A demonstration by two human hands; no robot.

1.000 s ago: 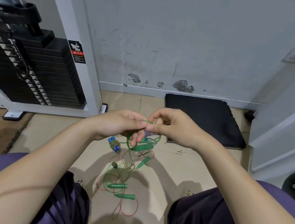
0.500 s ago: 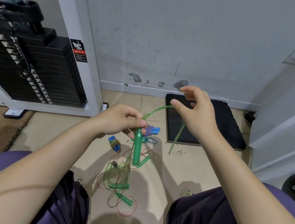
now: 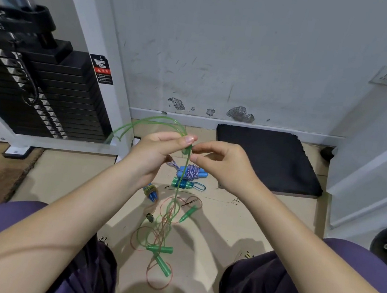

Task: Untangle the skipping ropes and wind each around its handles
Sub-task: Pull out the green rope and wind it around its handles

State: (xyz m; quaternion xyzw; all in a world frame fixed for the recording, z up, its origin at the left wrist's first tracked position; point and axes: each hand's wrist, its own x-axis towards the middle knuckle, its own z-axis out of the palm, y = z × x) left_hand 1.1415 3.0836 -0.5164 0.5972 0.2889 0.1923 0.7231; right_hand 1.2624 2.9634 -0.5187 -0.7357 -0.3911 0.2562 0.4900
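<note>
Green rope lifted clear, hands closing on one knot

Half a second ago the right hand [image 3: 221, 166] was flung out to two o'clock; now it pinches the green rope [image 3: 183, 169] beside the left hand [image 3: 160, 152], whose fingers clamp it. Loops arc toward ten o'clock; the tangle [image 3: 160, 234] lies on the floor at six.
</note>
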